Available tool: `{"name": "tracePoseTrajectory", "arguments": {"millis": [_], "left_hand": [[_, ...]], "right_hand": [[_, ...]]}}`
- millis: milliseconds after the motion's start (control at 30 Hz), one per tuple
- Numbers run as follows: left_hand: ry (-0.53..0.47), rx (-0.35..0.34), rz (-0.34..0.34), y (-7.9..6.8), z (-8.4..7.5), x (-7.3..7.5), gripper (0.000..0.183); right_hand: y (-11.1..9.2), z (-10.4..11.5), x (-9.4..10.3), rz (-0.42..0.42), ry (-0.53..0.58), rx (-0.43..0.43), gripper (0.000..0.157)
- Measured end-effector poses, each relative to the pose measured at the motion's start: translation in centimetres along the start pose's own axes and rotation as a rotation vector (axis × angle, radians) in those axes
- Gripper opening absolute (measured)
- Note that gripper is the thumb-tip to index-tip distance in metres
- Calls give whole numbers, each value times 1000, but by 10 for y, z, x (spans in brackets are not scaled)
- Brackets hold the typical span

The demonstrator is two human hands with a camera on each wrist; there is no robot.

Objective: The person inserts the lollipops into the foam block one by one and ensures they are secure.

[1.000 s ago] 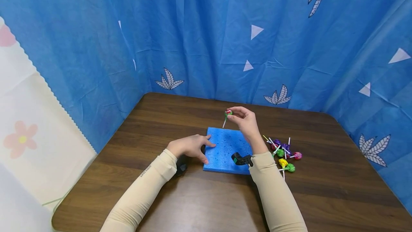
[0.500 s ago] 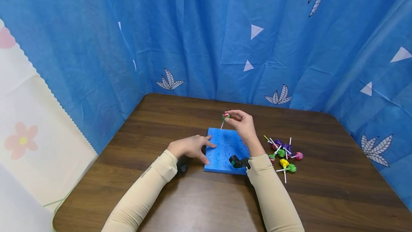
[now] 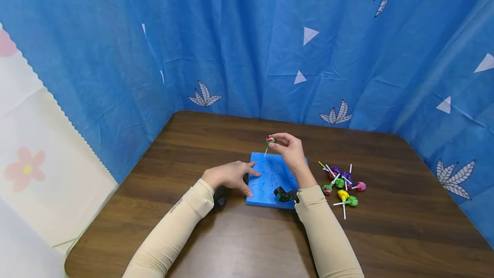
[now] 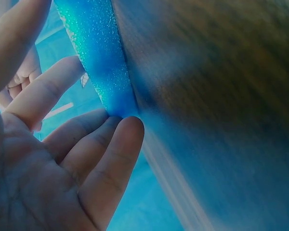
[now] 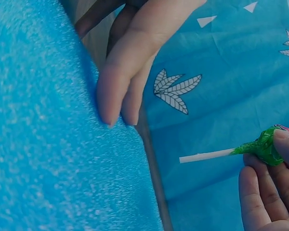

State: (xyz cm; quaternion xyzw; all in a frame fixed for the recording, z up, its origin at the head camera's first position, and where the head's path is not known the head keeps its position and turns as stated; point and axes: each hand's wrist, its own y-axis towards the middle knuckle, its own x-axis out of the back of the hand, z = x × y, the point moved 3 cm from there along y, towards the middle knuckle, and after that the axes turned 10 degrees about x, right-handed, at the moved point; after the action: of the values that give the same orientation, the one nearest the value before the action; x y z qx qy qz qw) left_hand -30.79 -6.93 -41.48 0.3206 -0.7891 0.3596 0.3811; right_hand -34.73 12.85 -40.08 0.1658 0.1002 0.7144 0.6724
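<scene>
A lollipop in a green and red wrapper (image 3: 270,140) is pinched by its head between the thumb and fingers of my right hand (image 3: 292,154). Its white stick (image 5: 205,156) points down over the back-left edge of a blue foam block (image 3: 272,183); in the right wrist view the stick's tip is apart from the foam. My left hand (image 3: 230,176) rests at the block's left side, fingers spread and mostly straight. In the left wrist view its fingertips (image 4: 130,127) touch the block's edge. Small dark holes dot the top of the foam.
Several wrapped lollipops (image 3: 339,183) in purple, green, yellow, red and pink lie loosely heaped right of the block. The brown wooden table (image 3: 390,209) has a blue patterned curtain (image 3: 247,55) behind it. A black wrist camera (image 3: 285,194) hangs over the foam.
My right hand has shifted slightly left and down with the lollipop, bringing the stick tip to the foam's back edge. The left hand keeps its place at the block.
</scene>
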Motion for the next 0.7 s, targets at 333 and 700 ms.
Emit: {"name": "tracePoseTrajectory", "arguments": {"millis": [333, 700], "left_hand": [[6, 1, 6, -1, 1, 1, 69], [13, -15, 4, 0, 0, 1, 68]], "right_hand": [[1, -8, -3, 34, -48, -48, 27], [-3, -13, -6, 44, -71, -87, 26]]}}
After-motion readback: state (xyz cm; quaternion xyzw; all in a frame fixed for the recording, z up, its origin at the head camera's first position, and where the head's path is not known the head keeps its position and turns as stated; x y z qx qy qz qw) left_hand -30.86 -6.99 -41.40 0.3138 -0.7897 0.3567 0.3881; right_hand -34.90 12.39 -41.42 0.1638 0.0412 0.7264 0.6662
